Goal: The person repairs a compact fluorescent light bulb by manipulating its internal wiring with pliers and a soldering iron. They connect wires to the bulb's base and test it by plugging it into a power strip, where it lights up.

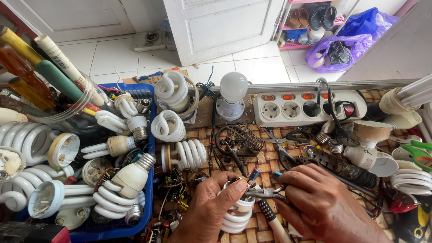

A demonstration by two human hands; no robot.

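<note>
Both hands work at six o'clock on the desk: left hand grips a spiral lamp, opened base up; right hand holds pliers closed on its wiring. Seemingly mid-disassembly; pulling parts free calls for a steady grip. Blue basket sits at nine o'clock.

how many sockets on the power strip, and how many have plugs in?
5 on the power strip: three free at left, two at right with black plugs. Cables may hide more at the right end.
</note>
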